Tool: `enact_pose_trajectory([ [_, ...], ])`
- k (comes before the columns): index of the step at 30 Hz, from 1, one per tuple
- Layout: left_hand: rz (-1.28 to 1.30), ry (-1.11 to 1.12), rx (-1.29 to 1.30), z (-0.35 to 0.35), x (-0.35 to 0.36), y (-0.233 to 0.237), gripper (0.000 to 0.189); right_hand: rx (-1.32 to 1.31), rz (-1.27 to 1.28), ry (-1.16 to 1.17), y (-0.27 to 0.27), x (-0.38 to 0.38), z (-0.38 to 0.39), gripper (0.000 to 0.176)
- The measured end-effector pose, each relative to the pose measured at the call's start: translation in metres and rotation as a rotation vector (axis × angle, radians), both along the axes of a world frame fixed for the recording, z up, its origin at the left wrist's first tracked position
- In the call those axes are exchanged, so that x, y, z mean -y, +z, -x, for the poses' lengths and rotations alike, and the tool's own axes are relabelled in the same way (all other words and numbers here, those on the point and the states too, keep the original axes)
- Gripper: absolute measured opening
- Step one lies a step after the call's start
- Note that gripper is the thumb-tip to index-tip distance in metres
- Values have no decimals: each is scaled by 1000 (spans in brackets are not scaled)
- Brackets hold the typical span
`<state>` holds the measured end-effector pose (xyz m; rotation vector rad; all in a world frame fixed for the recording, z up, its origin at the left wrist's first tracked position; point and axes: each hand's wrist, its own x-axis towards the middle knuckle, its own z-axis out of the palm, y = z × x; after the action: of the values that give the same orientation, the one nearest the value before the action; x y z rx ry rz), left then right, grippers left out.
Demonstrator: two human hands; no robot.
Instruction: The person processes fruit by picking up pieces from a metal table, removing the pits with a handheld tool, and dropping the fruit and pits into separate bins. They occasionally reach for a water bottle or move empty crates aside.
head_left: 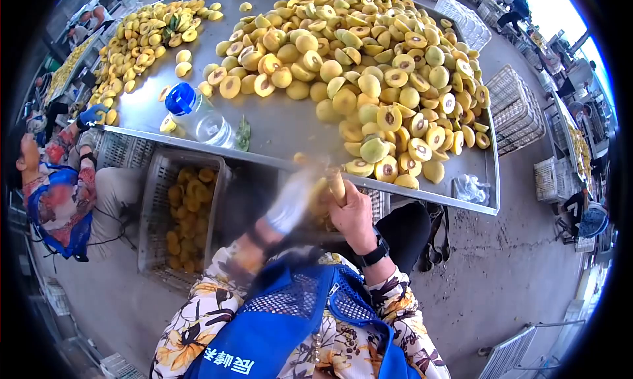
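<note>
My right hand (351, 211), bare with a black watch on the wrist, is wrapped around a tan wooden handle (336, 186) pointing up. The working end of the tool does not show clearly. My left hand (292, 201), in a white glove, is smeared by motion just beside the handle; its fingers and anything in them are blurred. Both hands are at the near edge of a metal table (277, 132). A big heap of halved yellow peaches (395, 115), many with brown pits showing, lies just beyond them.
A clear bottle with a blue lid (204, 118) lies left on the table near a green leaf (243, 134). A crumpled plastic bag (470, 189) is at the right corner. A crate (153, 211) of peach halves stands below left. A co-worker (59, 188) sits at far left.
</note>
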<state>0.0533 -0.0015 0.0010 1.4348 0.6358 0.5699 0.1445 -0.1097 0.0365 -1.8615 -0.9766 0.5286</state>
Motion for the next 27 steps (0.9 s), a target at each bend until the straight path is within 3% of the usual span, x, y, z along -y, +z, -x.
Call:
enact_pose_trajectory([
  [3,29,-89,-50,3,-4,-10,24,-24,4,12,5,2,0,20],
  [5,240,-78,-4,2,-5,-12,18,2,17,37,3,2,0,19],
  [7,684,-7,145,-1,-8,-9,18,132,42,82,-7,4,4,21],
  [8,775,-31,189,-1,-20,-25,18,108,125,145,1,6,9,20],
  [9,464,2,155,1,-24,-39,27,61,128,148,6,9,15,21],
  [11,205,99,142,-1,-24,-25,39,-6,113,113,5,12,21,24],
  [14,273,225,192,-1,-21,-4,39,-16,56,58,-14,18,21,26],
  [18,321,183,193,-3,-25,-23,40,15,70,78,-12,18,21,25],
  [20,498,139,148,1,-18,9,41,-1,84,88,-12,19,23,24],
  [22,223,124,138,1,-19,-3,32,-19,127,97,-13,18,24,23],
  [24,249,144,139,2,-18,-8,28,-31,121,105,-18,20,26,23],
  [26,577,196,151,0,-12,16,29,-36,121,105,-18,21,27,24],
  [27,570,197,178,0,-11,14,29,-34,123,103,-16,22,28,24],
])
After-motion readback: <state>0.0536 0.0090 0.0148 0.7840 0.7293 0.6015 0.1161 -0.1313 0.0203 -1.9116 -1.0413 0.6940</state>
